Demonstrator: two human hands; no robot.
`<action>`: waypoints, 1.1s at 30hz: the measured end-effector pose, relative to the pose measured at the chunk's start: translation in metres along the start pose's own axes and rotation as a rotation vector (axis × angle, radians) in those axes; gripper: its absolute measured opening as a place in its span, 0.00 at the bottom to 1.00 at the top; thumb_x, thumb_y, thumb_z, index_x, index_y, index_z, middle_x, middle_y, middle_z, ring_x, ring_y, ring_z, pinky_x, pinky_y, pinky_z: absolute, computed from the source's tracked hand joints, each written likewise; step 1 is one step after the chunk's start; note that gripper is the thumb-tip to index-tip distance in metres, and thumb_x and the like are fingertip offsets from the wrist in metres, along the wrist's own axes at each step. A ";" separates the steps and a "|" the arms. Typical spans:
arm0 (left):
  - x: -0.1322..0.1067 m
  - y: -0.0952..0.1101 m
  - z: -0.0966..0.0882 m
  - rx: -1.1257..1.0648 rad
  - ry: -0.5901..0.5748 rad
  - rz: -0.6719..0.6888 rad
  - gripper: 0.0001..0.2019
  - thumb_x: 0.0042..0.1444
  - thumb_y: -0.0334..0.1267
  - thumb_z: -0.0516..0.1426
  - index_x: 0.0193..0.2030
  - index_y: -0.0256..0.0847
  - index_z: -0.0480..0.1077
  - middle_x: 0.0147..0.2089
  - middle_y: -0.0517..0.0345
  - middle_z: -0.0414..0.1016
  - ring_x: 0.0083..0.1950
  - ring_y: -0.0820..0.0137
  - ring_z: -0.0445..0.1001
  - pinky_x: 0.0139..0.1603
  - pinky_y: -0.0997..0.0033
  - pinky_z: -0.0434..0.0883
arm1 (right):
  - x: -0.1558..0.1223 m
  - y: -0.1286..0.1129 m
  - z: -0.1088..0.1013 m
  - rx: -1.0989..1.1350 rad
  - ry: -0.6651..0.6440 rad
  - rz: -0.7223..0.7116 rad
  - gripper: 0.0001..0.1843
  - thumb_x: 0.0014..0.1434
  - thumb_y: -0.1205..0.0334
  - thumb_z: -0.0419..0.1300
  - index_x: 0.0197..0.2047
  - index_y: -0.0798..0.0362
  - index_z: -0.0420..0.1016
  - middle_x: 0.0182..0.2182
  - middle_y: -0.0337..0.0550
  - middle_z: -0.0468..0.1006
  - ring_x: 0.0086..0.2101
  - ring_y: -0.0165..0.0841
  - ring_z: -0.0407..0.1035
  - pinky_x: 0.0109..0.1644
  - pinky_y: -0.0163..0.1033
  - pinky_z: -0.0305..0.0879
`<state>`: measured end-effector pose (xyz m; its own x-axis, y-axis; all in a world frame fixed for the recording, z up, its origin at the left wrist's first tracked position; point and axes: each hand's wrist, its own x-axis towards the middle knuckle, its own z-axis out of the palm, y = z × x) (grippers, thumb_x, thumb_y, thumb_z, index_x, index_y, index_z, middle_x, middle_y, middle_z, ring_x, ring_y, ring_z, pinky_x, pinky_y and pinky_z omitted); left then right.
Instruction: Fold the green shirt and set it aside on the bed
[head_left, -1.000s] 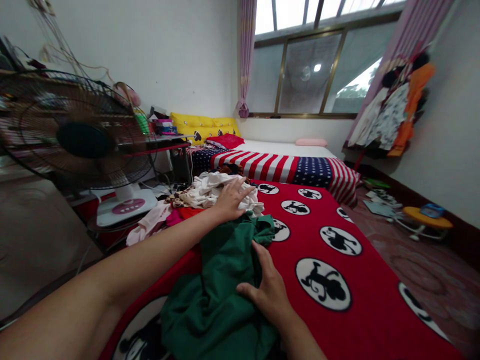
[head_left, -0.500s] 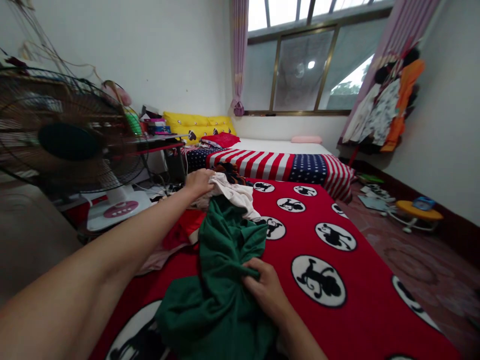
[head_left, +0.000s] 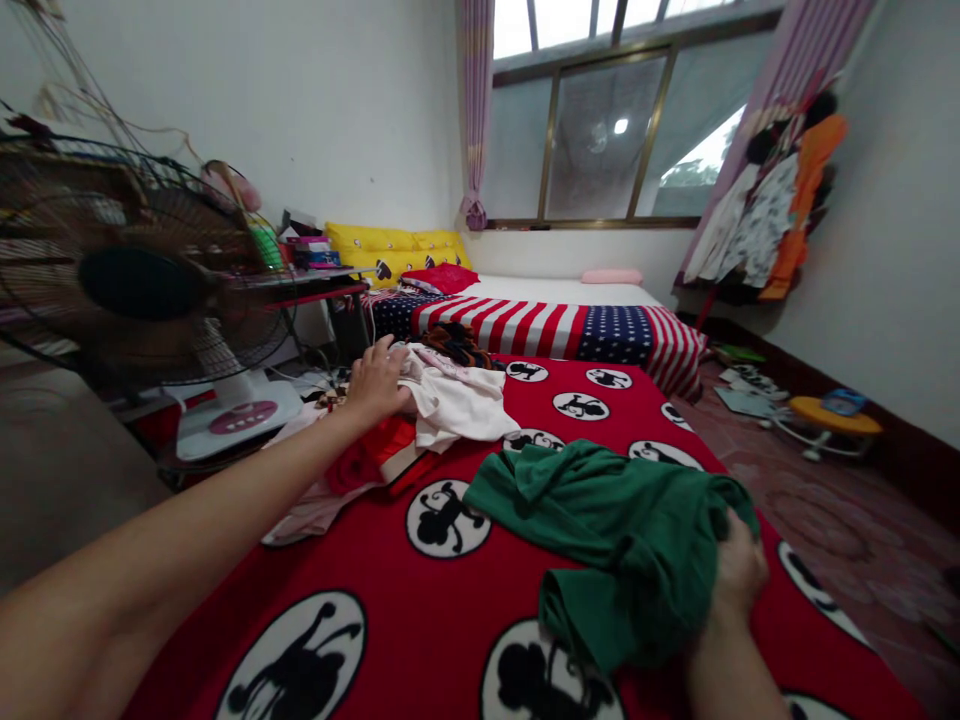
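My right hand [head_left: 739, 570] is closed on a dark green garment [head_left: 630, 540], which lies bunched over the red bedspread with its loose end toward the middle. My left hand [head_left: 377, 380] rests against the left side of a white garment [head_left: 461, 400], fingers bent and apart; their tips are partly hidden by the cloth. Beneath and beside that hand lie a bright red garment [head_left: 401, 447] and a pale pink one [head_left: 315, 510]. A dark brown and black cloth [head_left: 454, 345] sits behind the white garment.
The red bedspread [head_left: 420, 620] with monkey prints spans the foreground. A fan [head_left: 142, 280] stands at left beside a cluttered desk [head_left: 322, 285]. Behind is a bed with a flag-patterned cover [head_left: 517, 325]. Clothes [head_left: 772, 210] hang at right above a yellow-topped stool [head_left: 836, 415].
The green garment has come away from the pile and moved right with my right hand. My left hand has shifted slightly left, and the white garment lies more spread out.
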<state>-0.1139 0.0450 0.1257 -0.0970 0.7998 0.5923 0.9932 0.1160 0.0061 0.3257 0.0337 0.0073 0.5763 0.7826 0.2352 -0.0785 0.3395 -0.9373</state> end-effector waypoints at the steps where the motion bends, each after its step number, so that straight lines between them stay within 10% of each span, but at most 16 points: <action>1: -0.003 0.014 -0.002 -0.018 0.032 0.068 0.28 0.51 0.35 0.56 0.61 0.40 0.62 0.69 0.43 0.51 0.65 0.49 0.57 0.61 0.49 0.60 | -0.006 -0.002 0.009 0.012 0.055 0.008 0.26 0.50 0.47 0.58 0.49 0.51 0.72 0.43 0.45 0.76 0.45 0.44 0.71 0.50 0.53 0.67; 7: -0.043 0.083 0.028 -0.155 -0.193 0.718 0.24 0.58 0.42 0.55 0.62 0.50 0.64 0.69 0.52 0.56 0.70 0.56 0.51 0.67 0.50 0.49 | -0.038 -0.009 0.042 0.003 -0.023 -0.080 0.34 0.49 0.51 0.65 0.57 0.52 0.66 0.49 0.46 0.74 0.48 0.40 0.69 0.55 0.50 0.65; 12: -0.046 0.069 0.067 -0.002 -0.287 0.457 0.21 0.62 0.45 0.51 0.60 0.45 0.66 0.64 0.48 0.65 0.64 0.55 0.60 0.62 0.49 0.54 | -0.039 -0.002 0.038 -0.080 -0.060 -0.102 0.38 0.50 0.50 0.64 0.62 0.52 0.60 0.53 0.49 0.71 0.51 0.41 0.67 0.58 0.50 0.63; 19: -0.021 0.083 0.062 0.070 -0.223 0.422 0.11 0.56 0.32 0.53 0.34 0.30 0.77 0.42 0.34 0.74 0.51 0.49 0.69 0.53 0.45 0.59 | -0.039 0.000 0.039 -0.057 -0.008 -0.076 0.37 0.50 0.51 0.65 0.61 0.53 0.61 0.53 0.50 0.71 0.50 0.41 0.68 0.58 0.49 0.62; 26: -0.018 0.119 0.094 -0.160 -0.448 0.784 0.27 0.56 0.33 0.53 0.64 0.48 0.61 0.65 0.57 0.65 0.61 0.68 0.65 0.55 0.72 0.62 | -0.042 0.001 0.041 -0.102 -0.011 -0.073 0.38 0.51 0.51 0.65 0.62 0.55 0.60 0.53 0.51 0.71 0.51 0.41 0.67 0.59 0.49 0.60; 33: 0.003 0.114 0.120 -0.006 -0.382 0.303 0.19 0.55 0.28 0.50 0.51 0.28 0.73 0.54 0.32 0.72 0.57 0.51 0.68 0.58 0.53 0.59 | -0.045 0.004 0.042 -0.101 -0.030 -0.065 0.39 0.51 0.51 0.64 0.62 0.55 0.59 0.56 0.53 0.68 0.54 0.42 0.65 0.62 0.50 0.57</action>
<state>-0.0086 0.1311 0.0313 0.1813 0.9561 0.2304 0.9806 -0.1581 -0.1156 0.2656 0.0215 0.0039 0.5528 0.7763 0.3030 0.0418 0.3373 -0.9405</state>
